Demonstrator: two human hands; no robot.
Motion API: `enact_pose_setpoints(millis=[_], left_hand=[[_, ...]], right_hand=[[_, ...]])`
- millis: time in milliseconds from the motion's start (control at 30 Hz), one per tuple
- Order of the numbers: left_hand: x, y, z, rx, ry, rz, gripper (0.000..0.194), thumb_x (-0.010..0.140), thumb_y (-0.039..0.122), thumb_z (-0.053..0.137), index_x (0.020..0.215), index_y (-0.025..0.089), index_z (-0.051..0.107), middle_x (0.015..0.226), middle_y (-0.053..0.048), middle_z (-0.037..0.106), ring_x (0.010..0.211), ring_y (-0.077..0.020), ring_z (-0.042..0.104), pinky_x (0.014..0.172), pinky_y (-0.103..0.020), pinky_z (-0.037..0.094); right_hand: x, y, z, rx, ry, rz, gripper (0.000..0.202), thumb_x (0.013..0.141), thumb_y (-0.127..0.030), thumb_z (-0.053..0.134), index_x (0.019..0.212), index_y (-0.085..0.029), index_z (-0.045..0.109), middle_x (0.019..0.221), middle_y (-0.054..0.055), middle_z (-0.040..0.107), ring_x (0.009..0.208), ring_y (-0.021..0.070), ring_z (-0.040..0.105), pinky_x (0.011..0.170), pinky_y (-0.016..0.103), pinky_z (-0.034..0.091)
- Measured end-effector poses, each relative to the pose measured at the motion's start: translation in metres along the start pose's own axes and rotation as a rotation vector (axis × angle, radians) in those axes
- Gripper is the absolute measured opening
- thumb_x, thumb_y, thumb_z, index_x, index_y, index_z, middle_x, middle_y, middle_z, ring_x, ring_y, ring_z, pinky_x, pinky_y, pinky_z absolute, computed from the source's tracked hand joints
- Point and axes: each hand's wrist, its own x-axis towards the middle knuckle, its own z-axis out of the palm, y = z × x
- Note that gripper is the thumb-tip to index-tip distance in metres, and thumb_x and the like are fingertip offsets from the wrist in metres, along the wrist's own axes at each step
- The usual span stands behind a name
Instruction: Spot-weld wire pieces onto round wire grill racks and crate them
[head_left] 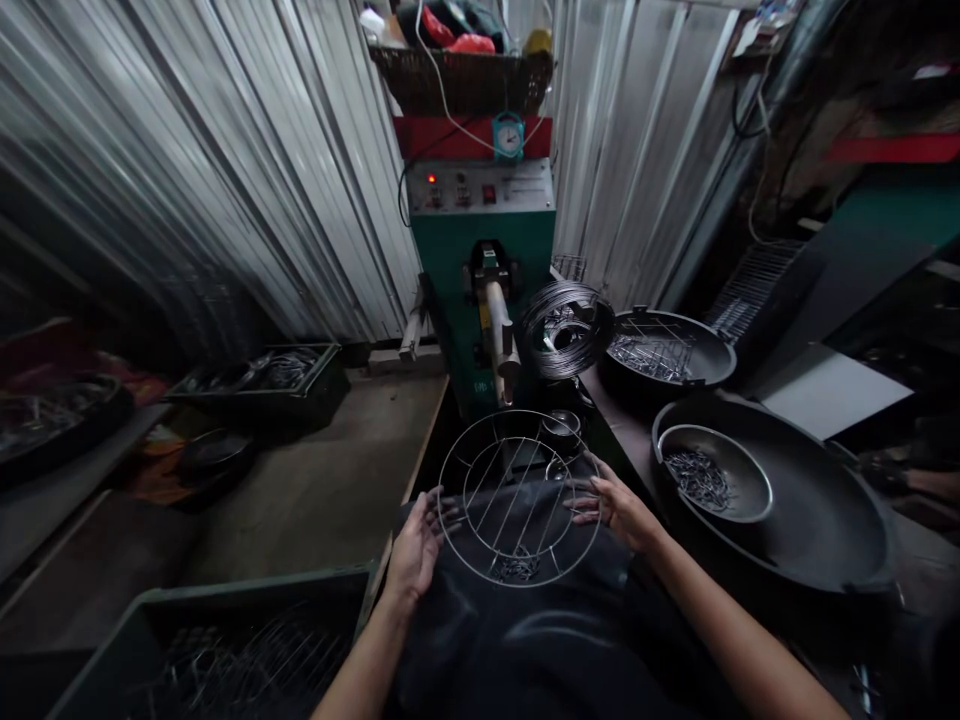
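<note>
A round wire rack [517, 500], made of two rings joined by short pieces with straight bars across the inner ring, is held level over my lap. My left hand [416, 548] grips the outer ring at its left side, fingers curled around the wire. At the opposite side, my right hand [621, 508] holds the same ring, thumb above and fingers beneath. A small heap of short metal pieces [520, 566] lies on the dark apron [525, 640] under the rack. Just beyond the rack's far edge is the rod-like arm [501, 330] of a green machine [442, 250].
A coil of wire [566, 330] hangs right of the machine arm. Farther right, a large pan [817, 500] holds a bowl [757, 480] of metal pieces; another pan [712, 350] holds wire parts. A green crate [247, 580] of wire racks stands lower left. Corrugated metal wall [300, 150] behind.
</note>
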Motion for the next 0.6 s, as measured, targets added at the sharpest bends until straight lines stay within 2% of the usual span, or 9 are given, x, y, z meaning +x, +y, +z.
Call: enact_pose_setpoints(millis=[100, 200, 267, 333, 400, 467, 533, 600], left_hand=[[0.010, 0.007, 0.022, -0.031, -0.074, 0.122, 0.043, 0.081, 0.048, 0.047, 0.108, 0.017, 0.059, 0.103, -0.011, 0.063, 0.096, -0.0207, 0.059, 0.084, -0.036, 0.046], [0.011, 0.004, 0.047, 0.016, -0.205, 0.161, 0.050, 0.074, 0.047, 0.060, 0.113, 0.016, 0.058, 0.086, -0.007, 0.065, 0.084, -0.0176, 0.059, 0.087, -0.034, 0.043], [0.007, -0.007, 0.057, 0.046, -0.234, 0.144, 0.054, 0.069, 0.041, 0.068, 0.115, 0.015, 0.057, 0.068, 0.000, 0.061, 0.070, -0.0134, 0.057, 0.087, -0.032, 0.042], [0.003, -0.021, 0.060, 0.038, -0.199, 0.087, 0.057, 0.065, 0.038, 0.073, 0.115, 0.016, 0.058, 0.062, 0.003, 0.057, 0.065, -0.0120, 0.055, 0.086, -0.031, 0.043], [-0.001, -0.035, 0.056, 0.003, -0.159, 0.013, 0.058, 0.060, 0.038, 0.076, 0.112, 0.016, 0.060, 0.064, 0.002, 0.057, 0.067, -0.0124, 0.056, 0.084, -0.030, 0.044], [-0.001, -0.045, 0.049, -0.027, -0.145, -0.032, 0.055, 0.058, 0.039, 0.077, 0.106, 0.016, 0.063, 0.062, 0.003, 0.055, 0.064, -0.0116, 0.054, 0.082, -0.030, 0.045], [0.002, -0.051, 0.043, -0.033, -0.137, -0.054, 0.052, 0.055, 0.039, 0.079, 0.100, 0.016, 0.066, 0.061, 0.003, 0.054, 0.062, -0.0120, 0.054, 0.078, -0.030, 0.047], [0.007, -0.056, 0.039, -0.020, -0.129, -0.024, 0.051, 0.052, 0.040, 0.081, 0.095, 0.016, 0.068, 0.060, 0.002, 0.055, 0.062, -0.0126, 0.054, 0.077, -0.031, 0.047]], right_hand=[[0.016, -0.001, -0.018, -0.041, -0.042, 0.044, 0.060, 0.084, -0.041, 0.046, 0.137, -0.027, 0.022, 0.105, 0.011, 0.063, 0.077, 0.0197, 0.066, 0.062, 0.033, 0.051], [0.039, 0.006, -0.047, -0.095, -0.032, 0.104, 0.057, 0.085, -0.046, 0.042, 0.136, -0.025, 0.026, 0.097, 0.011, 0.066, 0.070, 0.0202, 0.066, 0.055, 0.030, 0.048], [0.055, 0.011, -0.069, -0.245, 0.034, 0.124, 0.053, 0.085, -0.050, 0.040, 0.129, -0.020, 0.039, 0.092, 0.012, 0.067, 0.071, 0.0224, 0.065, 0.057, 0.032, 0.048], [0.071, 0.007, -0.087, -0.546, 0.136, 0.073, 0.044, 0.082, -0.047, 0.047, 0.111, -0.015, 0.057, 0.091, 0.013, 0.067, 0.080, 0.0259, 0.064, 0.067, 0.038, 0.049], [0.088, -0.012, -0.097, -0.877, 0.273, -0.079, 0.029, 0.078, -0.036, 0.054, 0.094, -0.016, 0.066, 0.094, 0.012, 0.068, 0.092, 0.0278, 0.062, 0.081, 0.039, 0.046], [0.108, -0.044, -0.092, -1.092, 0.411, -0.294, 0.022, 0.078, -0.027, 0.053, 0.093, -0.017, 0.067, 0.099, 0.011, 0.067, 0.098, 0.0263, 0.059, 0.088, 0.037, 0.043], [0.133, -0.085, -0.073, -1.218, 0.527, -0.530, 0.026, 0.082, -0.024, 0.049, 0.101, -0.017, 0.064, 0.104, 0.010, 0.066, 0.098, 0.0241, 0.058, 0.088, 0.035, 0.042], [0.160, -0.127, -0.045, -1.395, 0.612, -0.742, 0.028, 0.084, -0.024, 0.049, 0.107, -0.016, 0.062, 0.110, 0.011, 0.063, 0.102, 0.0251, 0.054, 0.088, 0.036, 0.040]])
